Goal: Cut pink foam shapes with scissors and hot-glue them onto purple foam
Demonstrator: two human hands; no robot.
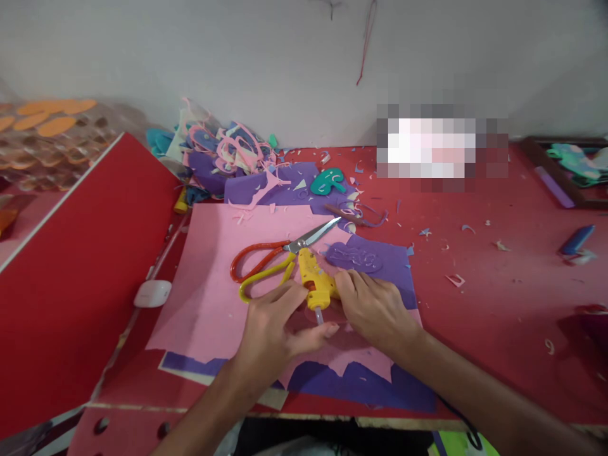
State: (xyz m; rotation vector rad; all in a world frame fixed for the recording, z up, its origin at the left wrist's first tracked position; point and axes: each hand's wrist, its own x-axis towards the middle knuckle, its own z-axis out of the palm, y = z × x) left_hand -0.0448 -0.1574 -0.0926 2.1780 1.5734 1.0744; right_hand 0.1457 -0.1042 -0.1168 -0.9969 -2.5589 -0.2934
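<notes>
A yellow hot glue gun (313,278) is tilted over the pink foam sheet (209,285), a clear glue stick (319,314) sticking out of its near end. My right hand (373,307) is closed around the gun's handle. My left hand (275,320) is curled against the gun's left side, its thumb reaching under the glue stick; its other fingertips are hidden. Just beyond lie scissors (298,245) with one red and one yellow handle, blades apart. A purple cut-out (354,256) with glossy glue-like streaks rests beside the gun, on purple foam (394,256).
A pile of foam scraps (228,149) leans against the wall. A teal cut-out (327,182) and small trimmings lie about. A red board (95,272) slants at left, near a white earbud case (152,294). At right are a blue tool (579,239) and a dark-framed tray (546,168).
</notes>
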